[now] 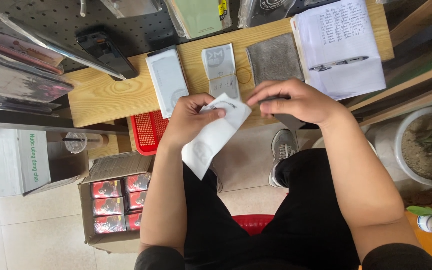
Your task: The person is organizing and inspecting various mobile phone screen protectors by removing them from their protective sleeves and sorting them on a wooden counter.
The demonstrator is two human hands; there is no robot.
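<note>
My left hand [192, 116] grips the upper end of a flat white packet [215, 135] that hangs down towards my lap. My right hand [295, 101] is closed over a dark flat object [291, 121], likely a phone, with its fingertips close to the packet's top corner. Both hands hover just in front of the wooden shelf [106, 95]. On the shelf beyond them lie another white packet [167, 80], a bundle of packets held by a rubber band [221, 70] and a grey cloth [275, 59].
A notebook with a pen [343, 47] lies at the shelf's right end, a black phone [107, 52] at the back left. Below are a red basket [147, 131], a cardboard box of red packages [116, 202] and a potted plant [428, 145]. I sit on a red stool [253, 222].
</note>
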